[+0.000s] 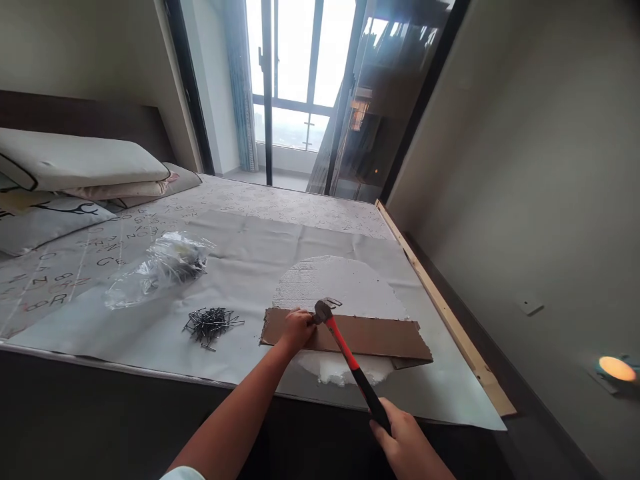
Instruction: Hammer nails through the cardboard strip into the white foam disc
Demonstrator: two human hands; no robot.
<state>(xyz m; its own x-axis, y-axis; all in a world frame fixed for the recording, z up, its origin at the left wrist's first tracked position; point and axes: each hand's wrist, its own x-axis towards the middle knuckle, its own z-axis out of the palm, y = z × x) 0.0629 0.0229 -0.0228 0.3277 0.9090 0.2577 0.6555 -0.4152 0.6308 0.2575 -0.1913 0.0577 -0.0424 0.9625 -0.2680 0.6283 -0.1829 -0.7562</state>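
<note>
My right hand [401, 437] is wrapped round the black grip of a claw hammer [345, 347] with a red neck. The hammer's head is over the left part of a brown cardboard strip [377, 335], right beside my left hand [299, 327]. My left hand rests on that strip with its fingers pinched together; what they hold is hidden by the hand and the hammer head. Under the strip lies a white foam slab [345, 283], jagged along its near edge. Loose nails [211, 323] form a pile to the left of the strip.
A clear plastic bag [173, 263] with dark nails inside lies behind the pile. A pale sheet [255, 233] covers part of the patterned mattress [320, 201]. Pillows [85, 160] are stacked at the left. A wooden rail [440, 303] runs along the right edge near the wall.
</note>
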